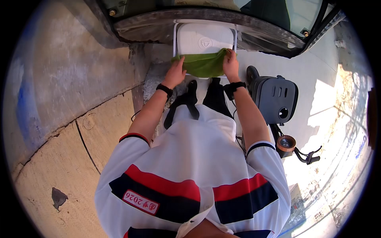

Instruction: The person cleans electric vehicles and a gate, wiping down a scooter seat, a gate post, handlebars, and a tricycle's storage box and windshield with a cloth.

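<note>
A green cloth is spread over the near edge of a white moulded box with a round logo on top. My left hand grips the cloth's left corner. My right hand grips its right corner. Both wrists wear black bands. My white shirt with red and navy stripes fills the lower middle of the view.
A dark glazed frame runs behind the box. A black scooter with handlebars stands at my right. Concrete slabs with cracks lie at the left, and pale pavement stretches to the right.
</note>
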A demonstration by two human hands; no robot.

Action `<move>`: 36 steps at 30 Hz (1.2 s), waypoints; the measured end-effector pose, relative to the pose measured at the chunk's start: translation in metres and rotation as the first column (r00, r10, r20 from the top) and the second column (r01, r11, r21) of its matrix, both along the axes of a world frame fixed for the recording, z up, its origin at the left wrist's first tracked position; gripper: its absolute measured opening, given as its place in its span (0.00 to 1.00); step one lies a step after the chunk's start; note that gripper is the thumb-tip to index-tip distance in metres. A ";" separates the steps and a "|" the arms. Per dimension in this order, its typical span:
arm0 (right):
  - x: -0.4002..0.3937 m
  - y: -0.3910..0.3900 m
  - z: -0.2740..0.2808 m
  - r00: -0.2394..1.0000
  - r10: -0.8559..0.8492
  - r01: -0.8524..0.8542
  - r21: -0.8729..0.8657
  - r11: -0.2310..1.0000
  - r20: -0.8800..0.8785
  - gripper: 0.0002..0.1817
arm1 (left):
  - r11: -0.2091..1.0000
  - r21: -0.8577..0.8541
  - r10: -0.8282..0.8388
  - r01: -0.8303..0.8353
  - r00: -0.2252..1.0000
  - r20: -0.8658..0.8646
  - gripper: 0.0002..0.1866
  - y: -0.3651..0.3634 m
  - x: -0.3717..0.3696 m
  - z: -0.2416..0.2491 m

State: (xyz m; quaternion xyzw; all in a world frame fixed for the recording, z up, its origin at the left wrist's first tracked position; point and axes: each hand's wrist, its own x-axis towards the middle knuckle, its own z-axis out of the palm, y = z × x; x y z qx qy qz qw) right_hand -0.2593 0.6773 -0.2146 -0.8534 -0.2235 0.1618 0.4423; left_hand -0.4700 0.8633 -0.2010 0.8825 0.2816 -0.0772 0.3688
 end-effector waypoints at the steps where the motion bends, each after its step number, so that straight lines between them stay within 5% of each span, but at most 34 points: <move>1: 0.003 0.003 -0.004 0.997 0.080 -0.079 -0.059 0.995 0.006 0.25 | 0.999 0.047 -0.006 0.004 0.999 0.043 0.35 -0.004 0.000 -0.005; 4: 0.002 0.006 -0.020 0.951 0.300 -0.285 -0.166 0.944 0.073 0.36 | 0.989 0.139 -0.054 0.041 0.995 0.088 0.35 -0.013 -0.001 -0.011; 9: 0.012 0.007 -0.028 0.896 0.436 -0.397 -0.295 0.869 0.079 0.40 | 0.987 0.093 -0.129 0.132 0.991 -0.038 0.35 -0.018 0.010 0.002; 12: 0.025 0.011 -0.026 0.866 0.496 -0.447 -0.337 0.828 0.070 0.44 | 0.981 0.107 -0.166 0.161 0.986 0.034 0.33 -0.020 0.018 0.005; 15: 0.037 0.022 -0.024 0.857 0.510 -0.457 -0.345 0.820 0.077 0.46 | 0.991 -0.096 -0.098 0.097 0.995 -0.005 0.31 -0.024 0.025 0.010; 20: 0.051 0.041 -0.026 0.860 0.507 -0.467 -0.301 0.831 0.065 0.49 | 0.977 -0.188 -0.093 0.101 0.994 0.049 0.30 -0.033 0.023 0.002; 30: 0.005 0.069 -0.029 0.682 0.677 -0.658 -0.174 0.733 0.276 0.41 | 0.982 -0.173 -0.056 0.079 0.989 0.134 0.30 -0.042 0.013 -0.006; 34: -0.018 0.061 -0.014 0.493 0.855 -0.845 -0.145 0.514 0.160 0.37 | 0.982 -0.163 -0.075 0.093 0.990 0.116 0.28 -0.035 0.014 -0.012; 36: -0.017 0.058 -0.011 0.545 0.830 -0.812 -0.172 0.558 0.117 0.37 | 0.976 -0.198 -0.069 0.086 0.994 0.090 0.28 -0.034 0.017 -0.012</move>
